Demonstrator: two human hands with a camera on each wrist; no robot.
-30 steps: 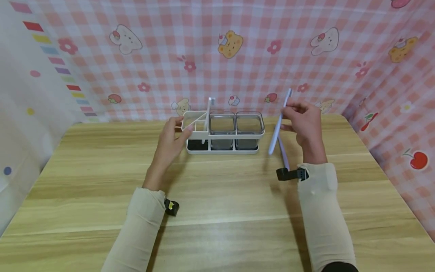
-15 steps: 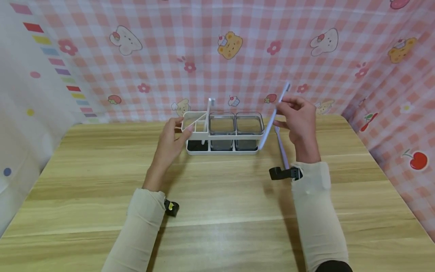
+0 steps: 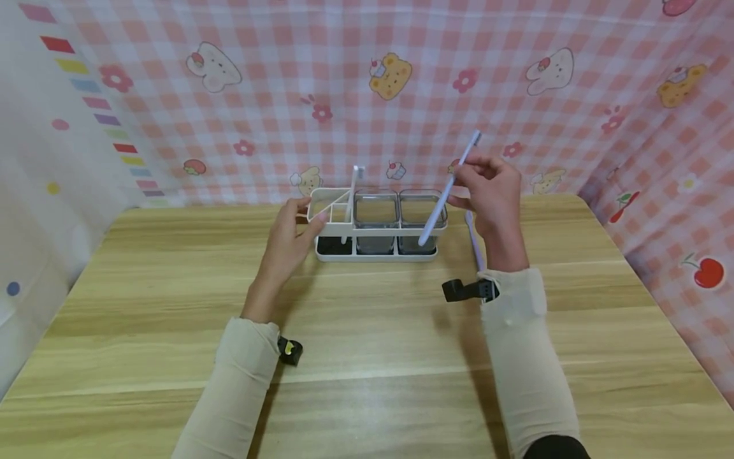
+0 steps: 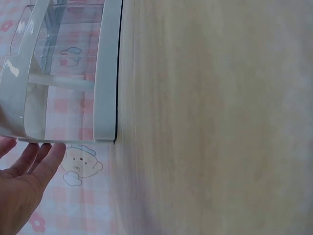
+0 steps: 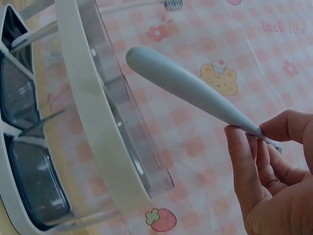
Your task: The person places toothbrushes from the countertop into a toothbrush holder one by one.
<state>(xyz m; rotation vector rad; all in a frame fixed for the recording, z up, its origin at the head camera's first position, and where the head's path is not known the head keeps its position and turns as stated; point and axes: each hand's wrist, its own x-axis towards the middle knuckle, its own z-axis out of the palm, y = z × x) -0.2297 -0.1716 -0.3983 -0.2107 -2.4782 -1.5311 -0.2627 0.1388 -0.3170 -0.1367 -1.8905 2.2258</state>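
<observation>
A white toothbrush holder with two clear square cups stands towards the back of the table. My left hand grips its left end, thumb on the front of the upper frame, other fingers against the end. Between the thumb and fingers of my right hand is a pale blue toothbrush. It slants with bristles up and handle end down, overlapping the right cup in the head view. In the divided left section a white toothbrush stands upright.
A purple toothbrush lies on the wooden table right of the holder, partly covered by my right wrist strap. Behind the table hangs a pink checked cloth, which continues down the right side.
My right hand has carried the pale blue toothbrush left, from beside the holder to over its right cup, and tilted it more. The left hand has kept its place.
</observation>
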